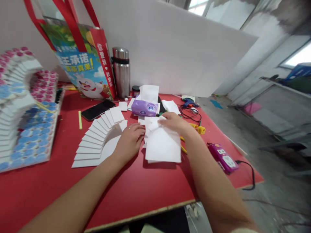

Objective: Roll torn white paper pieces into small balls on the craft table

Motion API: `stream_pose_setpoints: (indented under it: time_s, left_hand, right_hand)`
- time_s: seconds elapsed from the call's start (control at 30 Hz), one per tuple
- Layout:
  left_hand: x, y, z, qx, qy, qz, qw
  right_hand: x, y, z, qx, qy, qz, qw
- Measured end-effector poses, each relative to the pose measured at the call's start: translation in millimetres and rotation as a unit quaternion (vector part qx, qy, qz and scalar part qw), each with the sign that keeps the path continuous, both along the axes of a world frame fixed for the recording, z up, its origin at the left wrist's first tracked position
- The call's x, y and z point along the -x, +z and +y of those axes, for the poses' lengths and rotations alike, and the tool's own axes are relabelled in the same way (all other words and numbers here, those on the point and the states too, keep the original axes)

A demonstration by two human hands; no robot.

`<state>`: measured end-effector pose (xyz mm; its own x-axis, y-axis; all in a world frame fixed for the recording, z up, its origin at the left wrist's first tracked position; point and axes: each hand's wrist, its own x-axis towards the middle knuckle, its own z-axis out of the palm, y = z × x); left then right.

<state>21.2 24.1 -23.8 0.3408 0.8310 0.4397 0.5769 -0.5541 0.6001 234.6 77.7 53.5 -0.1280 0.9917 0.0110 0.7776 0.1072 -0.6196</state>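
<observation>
My right hand (175, 123) is closed on a crumpled part of a white tissue (163, 145). The tissue hangs flat toward me over the red table, a second layer showing under its lower edge. To its left, my left hand (131, 137) lies palm down, fingers stretched toward the tissue's side edge; whether they touch it I cannot tell. Beside that hand is a fan of overlapping white boards (91, 140), like a curved staircase. Just behind the tissue sits a purple tissue pack (144, 107) with a sheet sticking out of its top.
On the left stands a larger stepped model (36, 129) with blue and pink rosettes. Behind are a phone (98, 109), a shopping bag (84, 64) and a steel flask (121, 72). A glue gun (189, 102) with its cable, yellow-handled scissors (200, 129) and a magenta power socket (223, 158) lie right.
</observation>
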Motion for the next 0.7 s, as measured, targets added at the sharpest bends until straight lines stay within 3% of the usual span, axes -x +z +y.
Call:
stream_pose_setpoints:
  time_s: [0.07,0.13,0.33,0.43,0.5,0.6,0.7]
  left_hand:
    - [1,-0.3,0,-0.023,0.003,0.054,0.998]
    - [1,-1.5,1,-0.020,0.020,0.071,0.997]
    - [3,-5.7,2,0.011,0.053,0.048,0.997]
    - [4,-4.2,4,0.024,0.055,0.011,0.998]
    - [3,-1.8,3,0.030,0.060,-0.022,0.998]
    - [0,2.5,-1,0.058,0.064,-0.134,0.987]
    - [-2,7.9,-10,0.110,0.046,-0.303,0.945]
  right_hand:
    - [4,-13.7,1,-0.019,-0.018,-0.057,0.998]
    - [3,-16.0,-4,-0.027,-0.026,-0.094,0.995]
    - [1,12.8,-33,-0.121,-0.022,-0.184,0.975]
    - [10,13.6,-49,-0.092,0.046,-0.145,0.984]
    - [16,4.7,-57,-0.058,0.093,-0.150,0.983]
    - [18,-13.8,-58,-0.049,0.105,-0.196,0.974]
    - [14,-26.3,-51,-0.033,0.131,-0.173,0.976]
